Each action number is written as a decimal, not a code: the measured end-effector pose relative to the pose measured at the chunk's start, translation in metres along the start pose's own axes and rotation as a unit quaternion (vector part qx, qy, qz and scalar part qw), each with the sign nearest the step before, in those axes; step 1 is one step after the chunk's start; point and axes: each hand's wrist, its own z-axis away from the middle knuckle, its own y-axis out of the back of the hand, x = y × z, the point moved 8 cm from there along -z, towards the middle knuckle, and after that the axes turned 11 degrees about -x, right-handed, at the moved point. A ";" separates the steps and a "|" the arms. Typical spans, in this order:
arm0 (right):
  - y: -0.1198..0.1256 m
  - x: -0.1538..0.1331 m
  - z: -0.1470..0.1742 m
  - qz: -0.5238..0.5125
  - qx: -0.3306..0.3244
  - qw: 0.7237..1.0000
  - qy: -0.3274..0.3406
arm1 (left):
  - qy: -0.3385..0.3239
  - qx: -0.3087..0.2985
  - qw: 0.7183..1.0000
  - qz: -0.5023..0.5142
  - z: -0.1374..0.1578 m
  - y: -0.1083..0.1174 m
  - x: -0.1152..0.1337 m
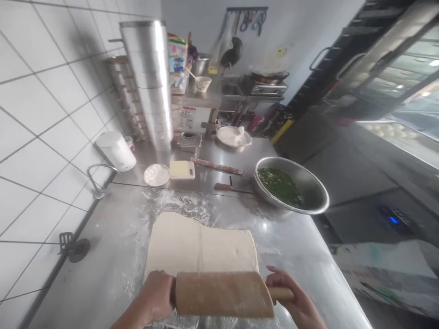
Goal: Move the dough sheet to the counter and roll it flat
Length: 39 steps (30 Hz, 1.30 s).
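Between both sets of fingers, a wooden rolling pin [224,294] lay across the near edge of the dough sheet [200,244]. The left hand [156,297] and right hand [295,299] gripped its handles on the floured bench [113,256].

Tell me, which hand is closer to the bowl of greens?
Right. The right hand holds the rolling pin's handle on the bowl's side; the left hand grips the far end, by the wall.

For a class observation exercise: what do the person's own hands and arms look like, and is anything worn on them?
Both hands are bare: no gloves, rings or watch show on the left hand or the right hand. The visible forearms are bare too, with no sleeve in view. The right hand's fingernails look short and unpainted.
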 end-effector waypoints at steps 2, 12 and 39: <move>-0.007 0.025 0.003 -0.050 -0.080 0.993 -0.074 | 0.009 -0.007 0.998 -0.069 -0.023 0.008 0.008; -0.008 0.057 -0.056 0.211 -0.008 0.970 -0.122 | -0.021 0.053 0.998 -0.029 -0.072 0.007 -0.017; -0.010 0.055 -0.133 0.533 -0.003 0.844 -0.060 | 0.163 0.056 0.976 -0.136 -0.129 0.068 -0.020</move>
